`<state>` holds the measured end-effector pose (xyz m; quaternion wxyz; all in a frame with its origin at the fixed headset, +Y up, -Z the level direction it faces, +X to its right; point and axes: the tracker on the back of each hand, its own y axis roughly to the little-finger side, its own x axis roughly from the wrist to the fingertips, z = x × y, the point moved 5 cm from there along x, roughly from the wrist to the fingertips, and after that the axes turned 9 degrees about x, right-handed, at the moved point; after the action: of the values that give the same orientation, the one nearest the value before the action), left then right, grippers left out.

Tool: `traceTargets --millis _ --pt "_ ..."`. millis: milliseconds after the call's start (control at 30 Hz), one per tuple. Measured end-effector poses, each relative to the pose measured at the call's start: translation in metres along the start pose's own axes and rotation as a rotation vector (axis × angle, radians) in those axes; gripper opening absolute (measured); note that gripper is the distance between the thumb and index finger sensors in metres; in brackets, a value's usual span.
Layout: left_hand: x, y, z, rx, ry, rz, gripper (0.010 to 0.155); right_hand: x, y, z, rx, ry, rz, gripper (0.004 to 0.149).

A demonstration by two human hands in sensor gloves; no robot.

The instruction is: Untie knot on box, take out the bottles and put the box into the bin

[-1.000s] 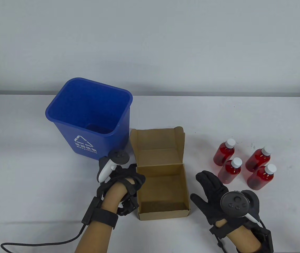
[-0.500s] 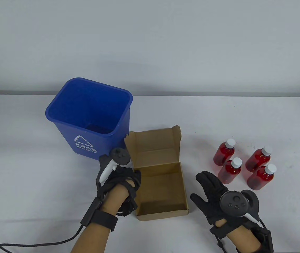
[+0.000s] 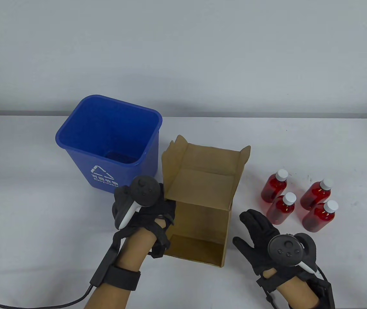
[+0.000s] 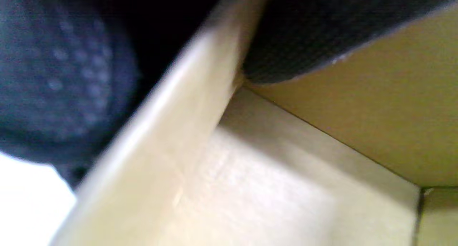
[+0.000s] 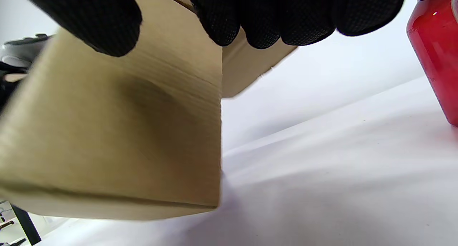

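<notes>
Now left hand [image 3: 145, 212] pinching box [image 3: 202, 206] wall, lifted beside bin [image 3: 106, 141].

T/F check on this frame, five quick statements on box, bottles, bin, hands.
1. The left hand grips the box by its left wall. True.
2. A bottle is in the box. False: it is empty; all four bottles stand on the table.
3. The right hand holds a bottle. False: its fingers are straight and hold nothing.
4. The bin stands left of the box. True.
5. The box lid is closed. False: it is open.
</notes>
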<state>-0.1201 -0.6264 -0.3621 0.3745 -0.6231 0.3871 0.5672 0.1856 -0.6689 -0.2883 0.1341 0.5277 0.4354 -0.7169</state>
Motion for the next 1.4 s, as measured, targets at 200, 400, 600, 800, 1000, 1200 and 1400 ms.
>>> traceTargets --millis 200,400,600,800,1000,1200,1400 --pt "-0.004 -0.006 0.009 0.002 -0.033 0.0 0.041 -0.001 -0.001 0.001 -0.004 -0.001 0.001 0.074" --pt "-0.012 -0.019 0.026 0.038 -0.09 -0.002 0.045 -0.001 0.0 0.002 0.004 -0.001 0.012 0.074" --pt "-0.024 -0.039 0.061 0.187 -0.202 0.002 0.05 -0.001 0.004 0.005 0.007 -0.016 0.031 0.074" --pt "-0.031 -0.048 0.089 0.172 -0.256 0.024 0.054 0.0 0.006 0.008 0.017 -0.031 0.049 0.074" --pt "-0.035 -0.055 0.123 0.099 -0.306 0.064 0.053 0.0 0.005 0.011 0.018 -0.047 0.049 0.074" --pt "-0.032 -0.051 0.161 0.049 -0.385 0.117 0.053 0.0 0.003 0.014 0.017 -0.059 0.044 0.073" --pt "-0.029 -0.032 0.204 -0.047 -0.461 0.176 0.054 0.001 0.003 0.015 0.023 -0.068 0.045 0.074"
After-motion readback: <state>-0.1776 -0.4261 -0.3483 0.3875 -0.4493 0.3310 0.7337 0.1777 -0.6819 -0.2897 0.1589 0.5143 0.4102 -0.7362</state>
